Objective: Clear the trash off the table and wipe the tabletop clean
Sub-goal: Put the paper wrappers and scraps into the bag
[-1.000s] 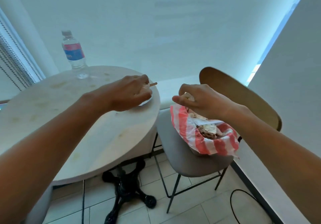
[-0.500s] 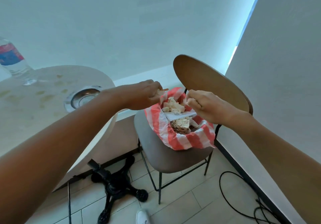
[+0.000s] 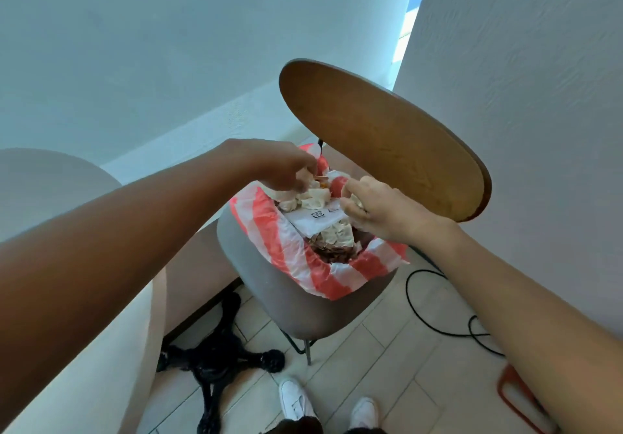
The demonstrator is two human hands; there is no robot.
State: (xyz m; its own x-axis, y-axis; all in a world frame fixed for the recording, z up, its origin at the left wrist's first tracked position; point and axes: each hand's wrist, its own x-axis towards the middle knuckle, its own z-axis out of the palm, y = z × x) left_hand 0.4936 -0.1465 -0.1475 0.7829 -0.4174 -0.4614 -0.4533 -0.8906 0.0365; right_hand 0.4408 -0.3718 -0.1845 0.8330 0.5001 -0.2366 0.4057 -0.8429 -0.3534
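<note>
Pale walls surround a grey chair (image 3: 269, 285) bearing a red-and-white striped trash bag (image 3: 290, 241). Over its open mouth, the left hand (image 3: 279, 167) pinches a toothpick (image 3: 321, 177) and tissue scraps, the right hand (image 3: 377, 211) pinches crumpled tissue, likely for dropping.

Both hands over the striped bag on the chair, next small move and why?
Probably open the left hand and drop its scraps: its fingers pinch a thin stick and pale scraps directly above the red-and-white bag, while the right hand grips tissue at the bag's far rim.
</note>
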